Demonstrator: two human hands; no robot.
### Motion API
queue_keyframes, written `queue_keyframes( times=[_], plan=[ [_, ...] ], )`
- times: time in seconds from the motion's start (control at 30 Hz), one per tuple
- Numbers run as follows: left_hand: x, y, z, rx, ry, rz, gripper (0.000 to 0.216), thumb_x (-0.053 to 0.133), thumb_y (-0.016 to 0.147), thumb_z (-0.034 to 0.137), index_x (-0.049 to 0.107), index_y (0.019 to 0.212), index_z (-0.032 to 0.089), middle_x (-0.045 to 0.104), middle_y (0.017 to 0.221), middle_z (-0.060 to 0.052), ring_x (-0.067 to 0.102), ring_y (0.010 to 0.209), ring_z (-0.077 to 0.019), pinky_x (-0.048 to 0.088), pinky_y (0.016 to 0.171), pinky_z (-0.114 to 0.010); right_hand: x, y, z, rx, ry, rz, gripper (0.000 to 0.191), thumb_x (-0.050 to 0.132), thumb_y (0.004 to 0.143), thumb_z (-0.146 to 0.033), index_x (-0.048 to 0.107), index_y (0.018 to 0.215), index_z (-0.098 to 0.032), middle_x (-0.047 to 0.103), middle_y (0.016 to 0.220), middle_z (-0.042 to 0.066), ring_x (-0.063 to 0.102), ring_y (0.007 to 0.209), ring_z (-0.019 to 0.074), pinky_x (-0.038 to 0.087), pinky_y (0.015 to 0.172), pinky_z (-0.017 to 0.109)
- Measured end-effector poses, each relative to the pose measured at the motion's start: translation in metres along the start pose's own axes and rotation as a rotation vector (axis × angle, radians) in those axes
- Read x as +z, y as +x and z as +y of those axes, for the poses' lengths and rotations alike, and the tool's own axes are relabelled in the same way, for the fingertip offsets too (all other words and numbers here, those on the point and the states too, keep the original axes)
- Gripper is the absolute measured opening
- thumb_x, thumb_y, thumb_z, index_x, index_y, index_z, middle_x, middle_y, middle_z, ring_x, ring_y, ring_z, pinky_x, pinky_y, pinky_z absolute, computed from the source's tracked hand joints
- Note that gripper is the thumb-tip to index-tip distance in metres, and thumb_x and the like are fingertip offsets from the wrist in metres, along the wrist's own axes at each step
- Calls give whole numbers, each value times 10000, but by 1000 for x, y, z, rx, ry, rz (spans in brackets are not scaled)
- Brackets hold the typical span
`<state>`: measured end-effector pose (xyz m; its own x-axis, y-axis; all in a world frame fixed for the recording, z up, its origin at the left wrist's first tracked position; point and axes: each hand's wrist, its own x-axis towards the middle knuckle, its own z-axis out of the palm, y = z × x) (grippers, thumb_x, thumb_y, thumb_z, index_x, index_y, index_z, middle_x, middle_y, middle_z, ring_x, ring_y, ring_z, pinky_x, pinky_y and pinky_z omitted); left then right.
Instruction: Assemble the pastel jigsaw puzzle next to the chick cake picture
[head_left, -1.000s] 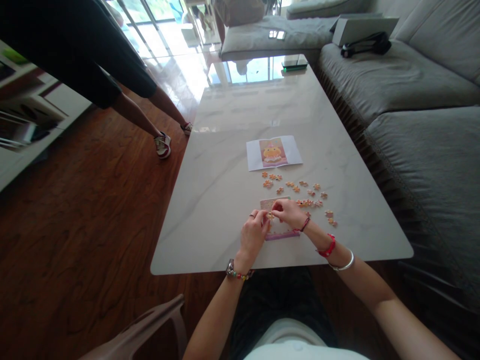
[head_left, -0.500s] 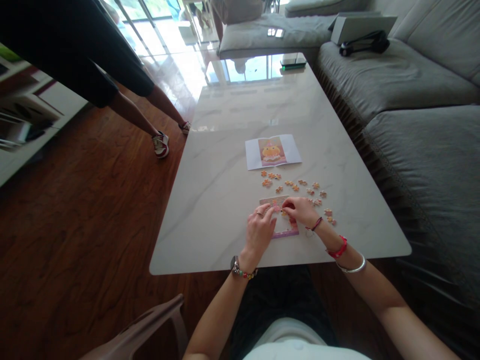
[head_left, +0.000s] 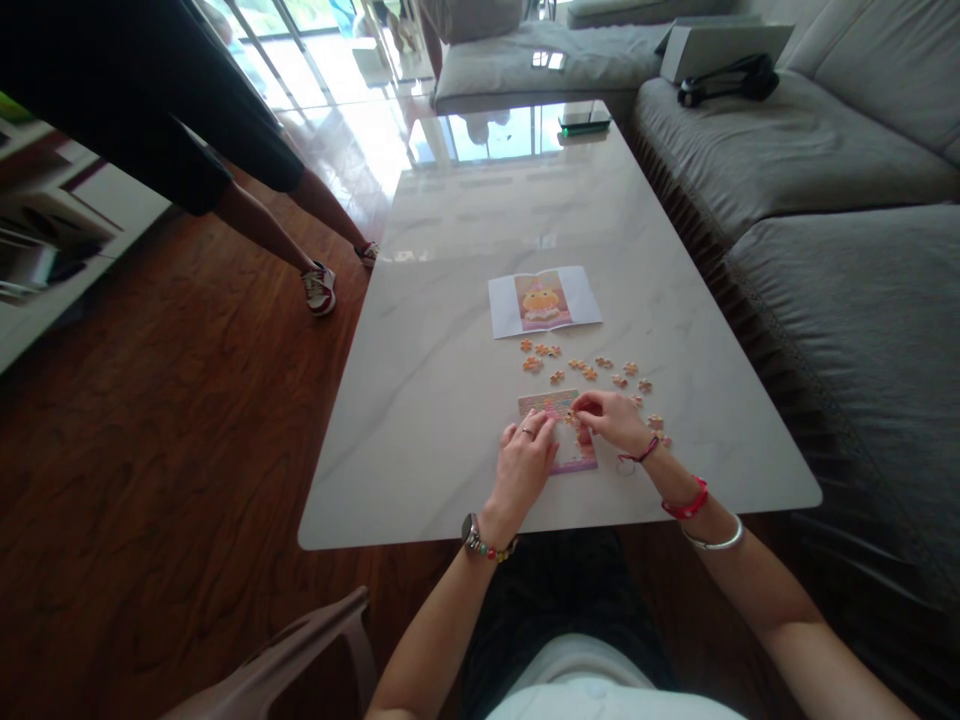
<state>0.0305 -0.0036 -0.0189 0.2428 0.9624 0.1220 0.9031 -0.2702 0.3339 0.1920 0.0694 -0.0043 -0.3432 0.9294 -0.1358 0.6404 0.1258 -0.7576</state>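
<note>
A small pink jigsaw board (head_left: 550, 403) lies near the front edge of the white marble table (head_left: 450, 360). My left hand (head_left: 523, 462) rests flat on the board's left side, fingers stretched out. My right hand (head_left: 616, 420) sits at the board's right side, its fingertips pinched on a small puzzle piece pressed onto the board. Several loose orange puzzle pieces (head_left: 581, 369) lie scattered just beyond the board. A printed picture sheet (head_left: 544, 301) of a yellow figure lies farther back.
A grey sofa (head_left: 825, 200) runs along the table's right side, with a white box and black strap (head_left: 724, 70) on it. Another person's legs and sneakers (head_left: 319, 288) stand on the wooden floor at left. A chair arm (head_left: 300, 650) is at my lower left.
Both hands have come down from holding a piece above the board. My left hand now lies flat on it, and my right hand has shifted right and presses a piece down.
</note>
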Motion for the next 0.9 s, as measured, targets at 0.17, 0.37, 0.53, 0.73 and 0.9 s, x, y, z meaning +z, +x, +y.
queue_keyframes(
  times=[0.17, 0.37, 0.53, 0.73, 0.9],
  plan=[
    [2, -1, -1, 7, 5, 5, 336, 364, 830, 226, 403, 1163, 248, 447, 1228, -53, 345, 1181, -183, 282, 940, -365, 6, 1, -6, 50, -3, -55, 129, 513, 680, -223, 614, 702, -145, 632, 581, 12, 567, 543, 107, 404, 526, 193],
    [3, -3, -2, 2, -10, 13, 327, 348, 835, 213, 410, 1155, 243, 447, 1231, -50, 345, 1181, -175, 270, 950, -363, 8, 0, -3, 51, -12, -62, 149, 511, 697, -243, 617, 695, -138, 634, 579, 24, 565, 522, 108, 413, 533, 199],
    [3, -1, -3, -9, -24, 34, 303, 360, 832, 218, 432, 1125, 244, 472, 1203, -47, 374, 1161, -169, 289, 936, -352, 10, 0, -1, 17, -45, -22, 141, 508, 706, -231, 612, 728, -138, 649, 667, 41, 579, 601, 118, 413, 567, 204],
    [1, 1, -3, -6, -40, 26, 310, 352, 835, 208, 428, 1133, 248, 468, 1207, -47, 369, 1163, -165, 290, 927, -344, 9, -1, -1, 14, 5, -60, 130, 520, 678, -202, 612, 751, -144, 641, 641, 20, 566, 569, 103, 416, 544, 193],
    [1, 0, -3, 2, -40, 13, 324, 354, 832, 196, 422, 1143, 257, 459, 1216, -40, 357, 1171, -168, 281, 930, -350, 9, -4, -3, -17, -22, -42, 186, 514, 672, -187, 641, 804, -152, 649, 664, 20, 569, 599, 108, 422, 588, 204]
  ],
)
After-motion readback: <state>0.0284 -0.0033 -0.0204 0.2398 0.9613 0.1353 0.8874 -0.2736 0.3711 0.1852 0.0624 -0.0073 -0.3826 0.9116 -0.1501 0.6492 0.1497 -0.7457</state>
